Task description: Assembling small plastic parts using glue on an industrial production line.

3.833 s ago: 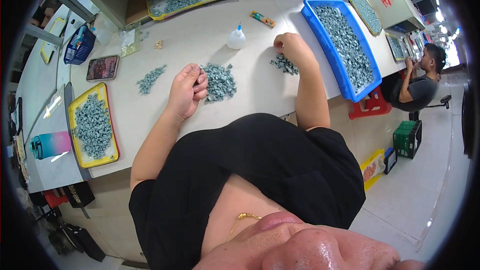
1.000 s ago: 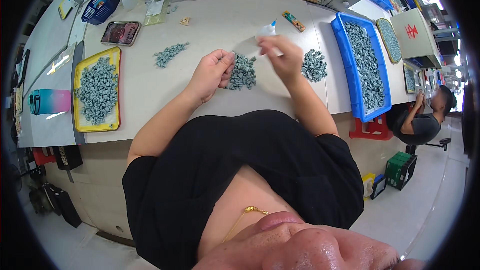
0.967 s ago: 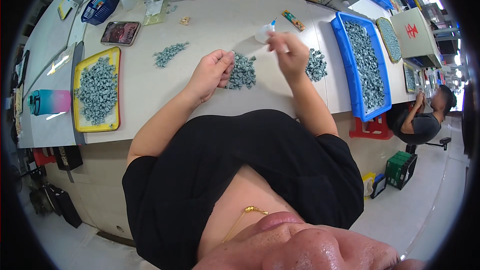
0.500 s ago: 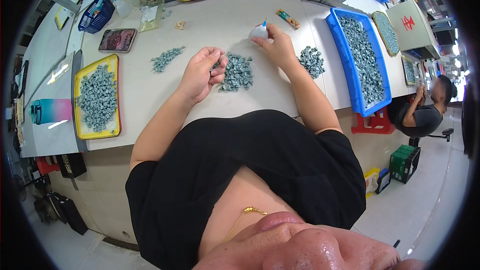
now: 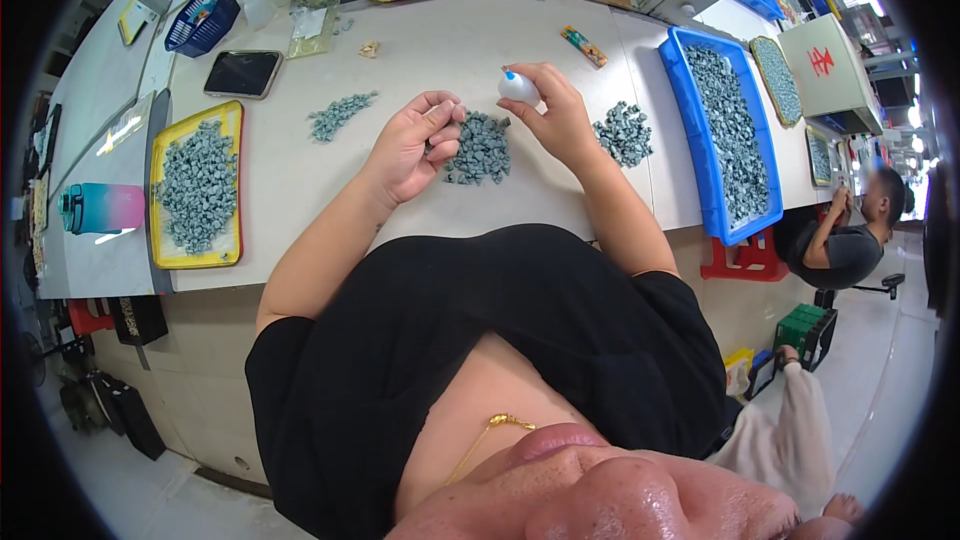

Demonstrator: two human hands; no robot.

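Blue tray (image 5: 748,227) w/ gry-grn pcs (image 5: 728,130)

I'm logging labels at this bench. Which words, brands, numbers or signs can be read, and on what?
Pale box, far right: one large red sign, not copied here.
Narrow orange packet: markings too small to read.
Phone: dark screen, no readable text.
White bottle in the right hand: none readable.

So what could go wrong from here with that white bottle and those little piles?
Two possible risks. The right hand holds the white squeeze bottle near the middle pile of grey-green, stone-like pieces, so squeezing too hard might drip any contents onto them. The wrist is also close beside the right pile, so a careless sweep could scatter its loose pieces.
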